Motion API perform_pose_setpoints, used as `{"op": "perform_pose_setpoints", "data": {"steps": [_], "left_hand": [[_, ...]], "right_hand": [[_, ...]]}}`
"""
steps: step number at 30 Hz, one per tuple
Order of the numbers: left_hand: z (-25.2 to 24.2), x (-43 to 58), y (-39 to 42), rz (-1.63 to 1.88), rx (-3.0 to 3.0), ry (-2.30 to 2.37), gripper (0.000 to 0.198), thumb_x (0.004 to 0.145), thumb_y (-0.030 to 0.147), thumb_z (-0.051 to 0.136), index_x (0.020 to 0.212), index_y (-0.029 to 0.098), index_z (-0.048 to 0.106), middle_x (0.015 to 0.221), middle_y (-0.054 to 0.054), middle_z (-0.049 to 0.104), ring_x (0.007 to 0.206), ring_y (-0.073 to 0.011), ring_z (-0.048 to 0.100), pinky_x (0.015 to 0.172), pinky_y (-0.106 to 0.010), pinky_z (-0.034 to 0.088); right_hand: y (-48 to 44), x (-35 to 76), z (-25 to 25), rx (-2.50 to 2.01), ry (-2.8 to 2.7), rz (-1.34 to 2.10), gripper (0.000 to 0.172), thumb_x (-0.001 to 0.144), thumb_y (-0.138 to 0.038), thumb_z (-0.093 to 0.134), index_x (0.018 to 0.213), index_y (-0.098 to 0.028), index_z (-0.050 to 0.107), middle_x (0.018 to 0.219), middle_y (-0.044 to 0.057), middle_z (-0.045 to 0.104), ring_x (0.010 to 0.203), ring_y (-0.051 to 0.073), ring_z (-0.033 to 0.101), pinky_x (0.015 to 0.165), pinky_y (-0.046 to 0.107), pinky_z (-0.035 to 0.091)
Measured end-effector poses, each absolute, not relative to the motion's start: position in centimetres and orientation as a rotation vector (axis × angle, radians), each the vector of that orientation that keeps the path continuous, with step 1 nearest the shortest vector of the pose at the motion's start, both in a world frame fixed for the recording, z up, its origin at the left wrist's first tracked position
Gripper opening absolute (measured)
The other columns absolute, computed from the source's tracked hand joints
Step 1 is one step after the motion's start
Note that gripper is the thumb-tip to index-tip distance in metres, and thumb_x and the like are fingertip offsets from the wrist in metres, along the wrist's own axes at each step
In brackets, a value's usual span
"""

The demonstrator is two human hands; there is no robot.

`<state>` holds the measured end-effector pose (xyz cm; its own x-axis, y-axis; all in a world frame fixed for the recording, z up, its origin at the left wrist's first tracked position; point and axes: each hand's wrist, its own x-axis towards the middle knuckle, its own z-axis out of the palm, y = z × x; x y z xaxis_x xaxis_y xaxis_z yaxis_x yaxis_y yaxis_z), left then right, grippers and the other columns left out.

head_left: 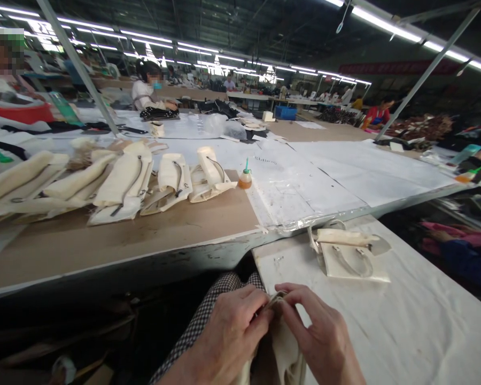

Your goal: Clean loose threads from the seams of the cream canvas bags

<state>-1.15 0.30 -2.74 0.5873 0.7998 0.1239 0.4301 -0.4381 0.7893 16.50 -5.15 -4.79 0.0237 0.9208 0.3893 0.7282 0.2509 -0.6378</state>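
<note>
Low in the middle of the view, a cream fabric bag piece hangs over my lap. My left hand pinches its upper edge between thumb and fingers. Close beside it, my right hand grips the same edge, thumb and fingertips pressed together on the folded material. The lower part of the piece runs out of view below. On the white side table ahead and to the right lies a cream handbag with looped handles, apart from both hands.
Several cream bag pieces with dark zippers line the long table's left side. A small glue bottle with a green nozzle stands beside them. Slanted metal poles rise from the table. Co-workers sit farther back, one in a mask.
</note>
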Motion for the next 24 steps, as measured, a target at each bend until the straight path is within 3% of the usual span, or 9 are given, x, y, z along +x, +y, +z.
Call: {"op": "perform_pose_setpoints", "data": {"steps": [9,14,18,24], "left_hand": [[-2.9,-2.0,0.9,0.573,2.131,0.93,0.019,0.095,0.014,0.056,0.076,0.018,0.057,0.074,0.004,0.06,0.068,-0.0116,0.056,0.063,-0.021,0.038],[-3.7,-1.8,0.2,0.732,2.389,0.88,0.019,0.098,0.017,0.051,0.082,0.018,0.06,0.073,0.0,0.058,0.062,-0.0133,0.055,0.056,-0.024,0.037],[-4.0,-1.4,0.0,0.884,2.438,0.868,0.008,0.095,0.016,0.055,0.095,0.017,0.062,0.086,-0.003,0.063,0.075,-0.0173,0.061,0.064,-0.025,0.046],[-3.9,-0.4,0.5,0.989,2.573,0.835,0.014,0.091,0.008,0.052,0.082,0.016,0.06,0.074,-0.001,0.059,0.062,-0.0156,0.056,0.055,-0.027,0.041]], "right_hand": [[-4.4,17.9,-3.9,-1.311,-2.041,0.255,0.018,0.099,-0.01,0.044,0.099,-0.023,0.056,0.108,0.004,0.071,0.087,0.014,0.072,0.074,0.022,0.056],[-4.3,18.2,-3.2,-1.224,-2.116,0.216,0.018,0.098,-0.009,0.044,0.099,-0.021,0.057,0.103,0.006,0.072,0.084,0.016,0.072,0.073,0.024,0.059],[-4.4,17.8,-3.3,-1.256,-2.015,0.366,0.015,0.098,-0.011,0.047,0.099,-0.023,0.056,0.105,0.003,0.071,0.088,0.013,0.071,0.078,0.021,0.056],[-4.9,17.5,-4.2,-1.356,-1.936,0.419,0.013,0.099,-0.014,0.047,0.098,-0.024,0.055,0.113,0.003,0.069,0.096,0.012,0.07,0.081,0.018,0.053]]}}
